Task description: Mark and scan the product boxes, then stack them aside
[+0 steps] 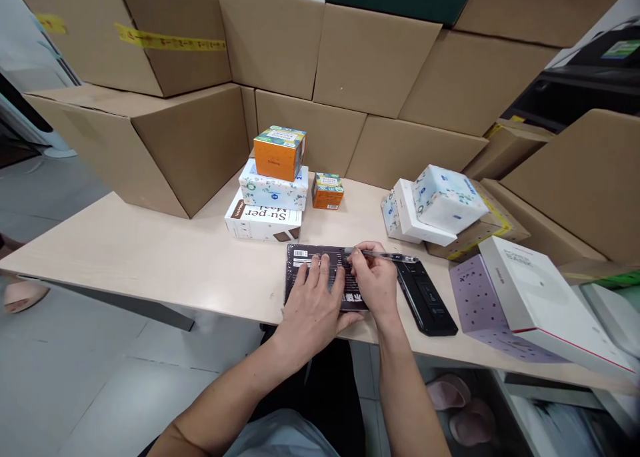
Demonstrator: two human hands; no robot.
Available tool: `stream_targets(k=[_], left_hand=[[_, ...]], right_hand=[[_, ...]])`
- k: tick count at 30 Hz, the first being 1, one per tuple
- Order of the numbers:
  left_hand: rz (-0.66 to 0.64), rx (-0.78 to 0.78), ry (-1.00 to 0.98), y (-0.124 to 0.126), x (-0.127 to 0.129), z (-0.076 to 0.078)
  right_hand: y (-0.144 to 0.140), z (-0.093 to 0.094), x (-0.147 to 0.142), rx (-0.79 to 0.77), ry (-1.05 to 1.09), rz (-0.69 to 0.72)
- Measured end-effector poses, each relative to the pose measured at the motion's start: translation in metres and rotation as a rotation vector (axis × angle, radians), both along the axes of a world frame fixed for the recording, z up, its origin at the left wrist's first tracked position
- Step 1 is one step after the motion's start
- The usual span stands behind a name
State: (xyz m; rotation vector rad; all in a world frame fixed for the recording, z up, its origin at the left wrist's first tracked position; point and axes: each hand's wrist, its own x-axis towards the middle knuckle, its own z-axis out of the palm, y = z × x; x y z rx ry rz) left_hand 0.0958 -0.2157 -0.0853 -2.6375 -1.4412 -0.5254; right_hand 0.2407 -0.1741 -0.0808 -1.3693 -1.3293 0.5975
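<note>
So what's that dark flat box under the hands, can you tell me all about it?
The dark box is flat, rectangular and shiny, perhaps wrapped in clear film. It has a white barcode label at its far left corner, small white print, and big white characters at the near edge. It lies flat on the table, near the front edge. The left hand presses down on it with spread fingers. The right hand rests on its right side, holding a pen over it.

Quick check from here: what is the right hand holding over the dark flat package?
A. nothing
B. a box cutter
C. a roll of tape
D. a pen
D: the right hand pinches a slim pen lying across the top of the dark package, while the left hand lies flat on that package.
</note>
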Motion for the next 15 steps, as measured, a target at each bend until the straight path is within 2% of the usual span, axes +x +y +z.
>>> stream_targets(k=[15], left_hand=[[0.021, 0.043, 0.024, -0.0007, 0.0011, -0.0011]], right_hand=[[-0.0003, 0.0034, -0.0011, -0.006, -0.121, 0.028]])
